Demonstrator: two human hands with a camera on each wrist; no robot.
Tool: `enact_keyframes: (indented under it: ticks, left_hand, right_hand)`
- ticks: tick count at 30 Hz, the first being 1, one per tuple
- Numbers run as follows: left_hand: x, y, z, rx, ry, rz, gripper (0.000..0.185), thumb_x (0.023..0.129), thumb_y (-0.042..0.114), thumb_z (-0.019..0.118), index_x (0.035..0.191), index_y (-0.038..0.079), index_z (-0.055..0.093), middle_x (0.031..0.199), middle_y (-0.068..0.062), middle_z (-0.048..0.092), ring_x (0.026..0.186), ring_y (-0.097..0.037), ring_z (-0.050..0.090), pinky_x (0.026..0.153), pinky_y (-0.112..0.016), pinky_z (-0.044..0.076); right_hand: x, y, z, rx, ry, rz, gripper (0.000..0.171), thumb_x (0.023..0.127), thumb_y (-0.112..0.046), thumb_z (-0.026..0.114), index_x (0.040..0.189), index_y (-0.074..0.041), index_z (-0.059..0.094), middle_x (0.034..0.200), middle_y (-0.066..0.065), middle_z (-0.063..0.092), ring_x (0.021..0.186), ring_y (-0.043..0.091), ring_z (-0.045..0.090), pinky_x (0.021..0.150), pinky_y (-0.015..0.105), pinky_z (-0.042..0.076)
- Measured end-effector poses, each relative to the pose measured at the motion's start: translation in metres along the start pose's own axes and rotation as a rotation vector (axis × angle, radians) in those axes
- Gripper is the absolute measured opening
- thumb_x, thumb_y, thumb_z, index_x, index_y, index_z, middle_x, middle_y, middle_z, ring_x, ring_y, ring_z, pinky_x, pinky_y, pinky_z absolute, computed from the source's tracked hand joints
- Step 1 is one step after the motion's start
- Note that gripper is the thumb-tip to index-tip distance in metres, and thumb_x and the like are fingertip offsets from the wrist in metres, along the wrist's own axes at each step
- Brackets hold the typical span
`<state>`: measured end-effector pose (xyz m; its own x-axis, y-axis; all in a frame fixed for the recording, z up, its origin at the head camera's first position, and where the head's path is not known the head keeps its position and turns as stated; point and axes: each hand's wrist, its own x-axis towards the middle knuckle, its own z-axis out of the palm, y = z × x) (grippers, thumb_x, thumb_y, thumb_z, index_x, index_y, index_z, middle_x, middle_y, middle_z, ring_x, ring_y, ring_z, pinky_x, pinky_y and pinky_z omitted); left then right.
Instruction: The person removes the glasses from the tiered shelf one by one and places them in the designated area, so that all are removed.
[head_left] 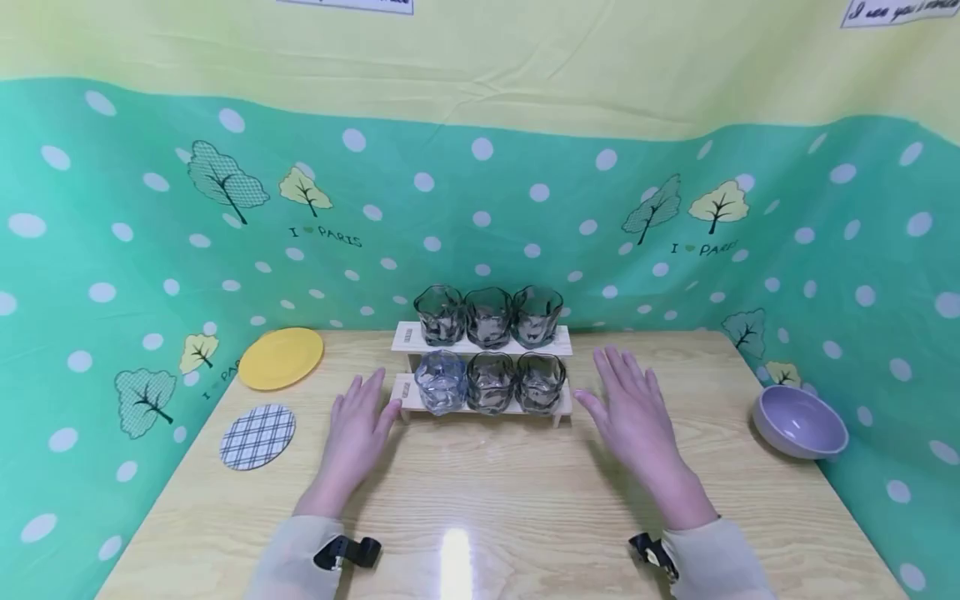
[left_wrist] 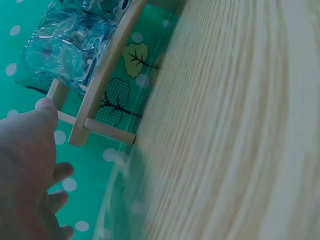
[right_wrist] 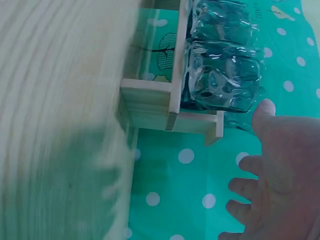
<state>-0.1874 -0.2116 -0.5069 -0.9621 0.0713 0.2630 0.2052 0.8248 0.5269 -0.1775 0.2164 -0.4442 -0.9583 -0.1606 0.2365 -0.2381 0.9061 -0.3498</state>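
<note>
A small two-tier wooden rack (head_left: pixel 557 341) stands at the back middle of the table and holds several wavy glass tumblers. The lower left tumbler (head_left: pixel 441 381) is pale blue and clear; the others, such as the one at top right (head_left: pixel 537 316), are dark grey. My left hand (head_left: pixel 357 430) lies flat with straight fingers just left of the rack, thumb near its lower corner (left_wrist: pixel 79 137). My right hand (head_left: pixel 628 410) hovers flat to the right of the rack, apart from it. In the right wrist view the rack's end (right_wrist: pixel 170 107) and a grey tumbler (right_wrist: pixel 222 82) show beside the right hand's fingers (right_wrist: pixel 265 117).
A yellow plate (head_left: pixel 281 357) lies at the back left, a checked round coaster (head_left: pixel 257 436) in front of it. A lilac bowl (head_left: pixel 798 422) sits near the right edge. Green dotted cloth walls the table (head_left: pixel 480 508) on three sides.
</note>
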Motion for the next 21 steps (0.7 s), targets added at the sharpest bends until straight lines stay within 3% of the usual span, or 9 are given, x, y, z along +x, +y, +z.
enact_keyframes:
  ticks: [8, 17, 21]
  left_hand:
    - [0.006, 0.003, 0.006, -0.039, -0.017, -0.018, 0.07, 0.118, 0.04, 0.051, 0.173, 0.002, 0.031, 0.174, -0.026, 0.036, 0.164, -0.051, 0.021, 0.132, -0.074, 0.008]
    - [0.012, 0.0, 0.015, -0.112, -0.03, -0.041, 0.068, 0.119, 0.039, 0.049, 0.172, 0.001, 0.031, 0.173, -0.028, 0.036, 0.163, -0.052, 0.024, 0.133, -0.072, 0.009]
    - [0.013, -0.001, 0.019, -0.169, -0.058, -0.088, 0.068, 0.12, 0.041, 0.045, 0.174, 0.002, 0.028, 0.174, -0.028, 0.033, 0.163, -0.051, 0.023, 0.134, -0.069, 0.005]
  right_hand:
    - [-0.001, -0.014, -0.004, 0.095, 0.009, -0.01, 0.081, 0.116, -0.055, 0.05, 0.176, -0.006, 0.025, 0.18, 0.021, 0.023, 0.167, 0.045, 0.016, 0.137, 0.059, 0.004]
    - [-0.001, -0.026, -0.009, 0.241, -0.017, 0.032, 0.079, 0.114, -0.058, 0.053, 0.177, -0.017, 0.027, 0.175, 0.021, 0.037, 0.156, 0.05, 0.039, 0.123, 0.076, 0.034]
    - [0.001, -0.029, -0.008, 0.323, -0.035, 0.057, 0.08, 0.112, -0.052, 0.062, 0.177, -0.02, 0.027, 0.173, 0.019, 0.041, 0.152, 0.05, 0.046, 0.121, 0.077, 0.036]
